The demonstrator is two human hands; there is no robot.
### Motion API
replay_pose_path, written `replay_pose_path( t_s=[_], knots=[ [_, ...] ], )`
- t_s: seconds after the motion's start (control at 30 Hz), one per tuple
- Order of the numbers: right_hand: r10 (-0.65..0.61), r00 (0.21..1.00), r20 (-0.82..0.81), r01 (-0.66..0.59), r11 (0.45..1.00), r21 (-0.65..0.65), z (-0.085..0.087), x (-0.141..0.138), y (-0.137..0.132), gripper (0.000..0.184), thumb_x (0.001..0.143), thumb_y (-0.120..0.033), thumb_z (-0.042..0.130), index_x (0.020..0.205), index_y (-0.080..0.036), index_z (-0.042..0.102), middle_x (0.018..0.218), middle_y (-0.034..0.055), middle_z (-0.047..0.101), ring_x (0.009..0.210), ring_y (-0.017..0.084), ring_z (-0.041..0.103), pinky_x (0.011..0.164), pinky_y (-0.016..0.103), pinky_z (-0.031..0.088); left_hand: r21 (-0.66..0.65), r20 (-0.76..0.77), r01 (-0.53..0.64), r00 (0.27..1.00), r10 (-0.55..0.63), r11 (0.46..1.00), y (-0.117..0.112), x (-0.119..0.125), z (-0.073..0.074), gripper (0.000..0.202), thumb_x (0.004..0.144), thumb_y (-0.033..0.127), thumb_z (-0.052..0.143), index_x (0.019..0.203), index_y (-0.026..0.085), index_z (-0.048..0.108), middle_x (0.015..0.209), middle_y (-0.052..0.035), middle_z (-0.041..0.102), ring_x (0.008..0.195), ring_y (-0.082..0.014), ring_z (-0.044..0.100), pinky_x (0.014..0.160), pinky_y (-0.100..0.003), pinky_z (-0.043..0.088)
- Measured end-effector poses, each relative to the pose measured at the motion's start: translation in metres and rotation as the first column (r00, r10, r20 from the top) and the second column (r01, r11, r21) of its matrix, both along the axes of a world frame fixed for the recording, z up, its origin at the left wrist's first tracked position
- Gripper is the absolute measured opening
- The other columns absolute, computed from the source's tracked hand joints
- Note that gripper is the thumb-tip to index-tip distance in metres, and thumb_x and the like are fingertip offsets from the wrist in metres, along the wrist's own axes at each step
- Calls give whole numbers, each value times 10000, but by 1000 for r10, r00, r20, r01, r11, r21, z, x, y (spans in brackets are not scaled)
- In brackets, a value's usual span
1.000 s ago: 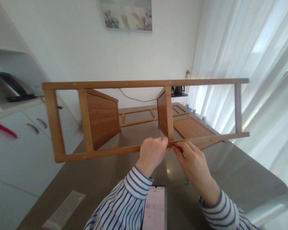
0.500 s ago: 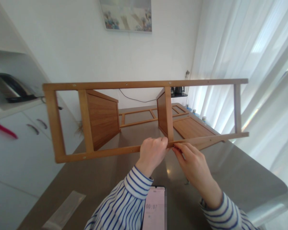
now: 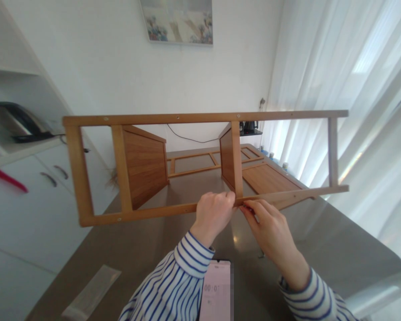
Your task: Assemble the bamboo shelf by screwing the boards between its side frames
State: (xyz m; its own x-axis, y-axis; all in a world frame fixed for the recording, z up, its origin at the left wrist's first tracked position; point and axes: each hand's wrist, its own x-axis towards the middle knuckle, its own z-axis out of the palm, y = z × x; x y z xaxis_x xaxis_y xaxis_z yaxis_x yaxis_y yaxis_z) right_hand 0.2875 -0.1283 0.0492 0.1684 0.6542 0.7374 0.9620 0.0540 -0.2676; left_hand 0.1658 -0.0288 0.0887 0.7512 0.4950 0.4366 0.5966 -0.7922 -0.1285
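The wooden frame [image 3: 203, 117] spans the middle of the view on its long side above the surface [image 3: 147, 249], with 2 slatted panels, a left panel [image 3: 145, 169] and a middle panel [image 3: 227, 158], running back from its crossbars. The left hand [image 3: 215, 216] has its fingers curled tight around the lower rail [image 3: 163, 211], just beside the foot of the middle crossbar [image 3: 236, 158]. The right hand [image 3: 269, 227] is immediately next to it, thumb and forefinger pinched narrow against the same rail; whether a small fastener sits between them is too small to tell. If there is such a piece, it could slip from that fine pinch or go in askew, since the fingertips hide the spot from above. The main weakness, I judge, is support: only the left hand visibly steadies the frame, and I cannot tell whether its near edge rests on anything, so a push from the right could twist it or shift a panel out of line. A third panel [image 3: 274, 178] lies low behind the right part of the rail; whether it is joined there is unclear, and a tilting frame might knock it. A second frame [image 3: 194, 171] lies flat farther back. Anything dropped could land near the phone [image 3: 215, 290] or the small metal piece [image 3: 261, 255] below the right wrist.
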Motion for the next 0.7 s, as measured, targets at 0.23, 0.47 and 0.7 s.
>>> replay_pose_path(
  t_s=[0.23, 0.47, 0.7],
  knots=[
    [9, 1000, -19, -9, 1000, -2, 1, 1, -7, 191, 911, -249, 528, 1060, -164, 611, 1004, 69, 687, 900, 195, 640, 814, 315, 484, 9, 15, 6, 1000, -6, 1000, 1, 0, -2, 204, 830, 382, 607, 786, 185, 635, 710, -61, 705, 674, -277, 685, 598, -338, 474],
    [-30, 999, -23, 23, 970, -242, -23, 27, -45, 211, 928, -355, 478, 962, -215, 632, 846, 32, 683, 763, 174, 644, 701, 291, 464, 3, 20, 7, 1000, -7, 1000, 0, 0, -2, 273, 845, 441, 574, 786, 182, 638, 726, -68, 708, 674, -262, 684, 615, -331, 465],
    [-114, 980, 161, 197, 605, -771, -62, 43, -54, 359, 949, -382, 372, 778, -201, 631, 770, 66, 694, 730, 221, 682, 561, 274, 417, 8, 38, 13, 999, -13, 1000, 0, 0, -2, 334, 851, 487, 548, 771, 175, 635, 721, -70, 705, 655, -246, 679, 615, -322, 455]
  ],
)
